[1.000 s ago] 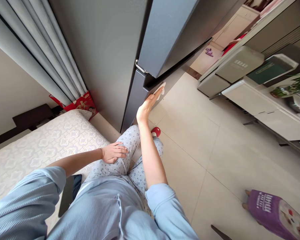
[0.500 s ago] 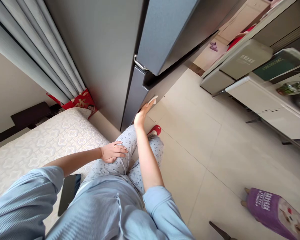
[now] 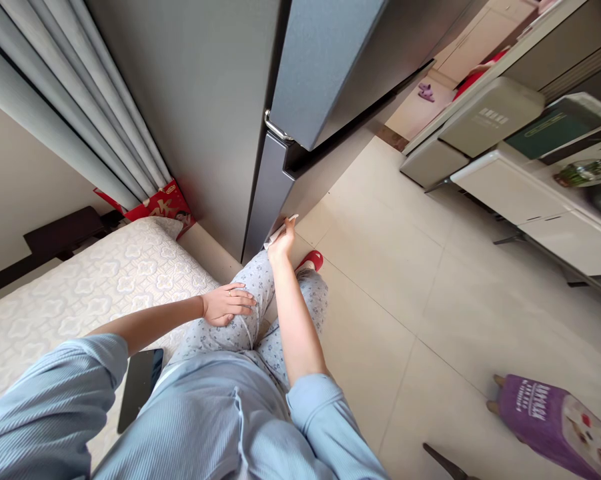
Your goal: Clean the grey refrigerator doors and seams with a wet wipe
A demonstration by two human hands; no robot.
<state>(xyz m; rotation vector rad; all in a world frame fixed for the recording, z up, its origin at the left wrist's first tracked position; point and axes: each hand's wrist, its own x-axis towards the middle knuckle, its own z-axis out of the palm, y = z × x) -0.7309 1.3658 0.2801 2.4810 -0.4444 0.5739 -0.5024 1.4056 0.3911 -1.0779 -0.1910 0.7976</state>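
Drawn back along the bottom of the dark grey refrigerator (image 3: pixel 267 193), the right hand (image 3: pixel 283 240) now sits much nearer the knee, its fingers closed around a folded white cloth (image 3: pixel 280 230). The cloth lies at the lower edge of the refrigerator door, well below the chrome handle (image 3: pixel 277 127), with one end sticking out past the fingers. The left hand (image 3: pixel 227 305) lies open on the thigh of the floral pyjama trousers (image 3: pixel 220 333), holding nothing, a ring on one finger (image 3: pixel 230 292). Just beyond the right hand, the raised knee partly hides a red slipper (image 3: pixel 311 260) on the beige floor tiles (image 3: pixel 375 293). To the left, a grey curtain (image 3: pixel 75 107) hangs beside the refrigerator, above a red printed packet (image 3: pixel 163 210) wedged in the corner by the quilted mattress (image 3: pixel 75 293), and a black phone (image 3: pixel 139 380) lies on the mattress by the person's side. Across the floor, a purple pouch with a cat print (image 3: pixel 550 420) sits well apart. Against the far wall stand white cabinets (image 3: pixel 500 187), and a beige lidded bin (image 3: pixel 490 117) sits beside an open white tray (image 3: pixel 557 127) holding something green, with a leafy plant (image 3: pixel 597 167) beyond it.
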